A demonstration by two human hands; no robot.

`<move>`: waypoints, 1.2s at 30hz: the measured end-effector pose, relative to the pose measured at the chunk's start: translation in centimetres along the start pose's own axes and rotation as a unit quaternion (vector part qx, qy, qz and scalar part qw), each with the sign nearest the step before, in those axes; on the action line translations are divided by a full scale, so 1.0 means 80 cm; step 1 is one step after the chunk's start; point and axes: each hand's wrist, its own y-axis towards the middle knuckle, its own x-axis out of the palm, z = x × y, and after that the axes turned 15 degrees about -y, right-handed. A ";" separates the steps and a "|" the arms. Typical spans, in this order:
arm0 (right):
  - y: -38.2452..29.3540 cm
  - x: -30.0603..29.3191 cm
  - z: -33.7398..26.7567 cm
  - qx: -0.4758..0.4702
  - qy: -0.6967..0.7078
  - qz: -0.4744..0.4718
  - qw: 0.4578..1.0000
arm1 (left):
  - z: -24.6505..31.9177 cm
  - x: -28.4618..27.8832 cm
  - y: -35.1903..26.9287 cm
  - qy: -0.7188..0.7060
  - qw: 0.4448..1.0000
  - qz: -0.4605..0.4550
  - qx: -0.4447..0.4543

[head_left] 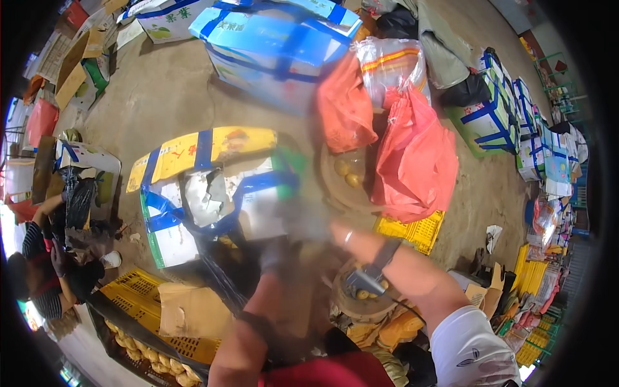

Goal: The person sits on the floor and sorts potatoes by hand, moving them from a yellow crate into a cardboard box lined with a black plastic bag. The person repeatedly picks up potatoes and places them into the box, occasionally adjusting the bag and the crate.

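Both hands are before me at a white carton (169, 246) with a yellow flap (188, 150) and blue tape. A torn gap in its side shows pale grey material. My left hand (274, 256), in a dark glove, is by the carton's near edge, beside a black plastic bag (222, 275). My right hand (309, 220), in a grey glove, reaches to the carton's right part. A blurred smear covers both hands, so their fingers and anything in them are hidden. A dark band with a small grey device (365, 281) sits on my right forearm.
Right of the carton stand round tubs with yellow fruit (346, 174) and red mesh sacks (416, 159). A blue taped carton (271, 53) is beyond. Yellow crates (130, 295) and bagged round fruit (150, 358) lie lower left. Another person (48, 271) works at a carton on the left.
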 end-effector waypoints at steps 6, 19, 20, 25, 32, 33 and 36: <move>0.115 0.046 0.109 0.113 -0.057 0.149 0.981 | 0.013 -0.007 -0.008 0.070 0.996 -0.042 0.047; 0.176 -0.083 0.047 0.181 -0.086 -0.042 0.979 | 0.024 -0.018 -0.042 0.148 0.987 -0.026 0.050; 0.193 -0.076 0.050 0.170 -0.082 -0.032 0.981 | 0.022 -0.026 -0.043 0.159 0.986 -0.011 0.051; 0.184 -0.056 0.080 0.227 -0.013 0.033 0.973 | 0.016 -0.017 -0.049 0.181 0.976 -0.029 0.118; 0.166 -0.027 0.088 0.215 -0.093 0.066 0.970 | 0.010 -0.021 -0.063 0.146 0.983 -0.042 0.106; 0.154 -0.021 0.096 0.218 -0.139 0.068 0.964 | 0.007 -0.019 -0.068 0.142 0.984 -0.062 0.088; 0.077 -0.011 0.053 0.297 -0.018 0.077 0.952 | -0.044 -0.027 -0.094 0.207 0.968 -0.093 0.105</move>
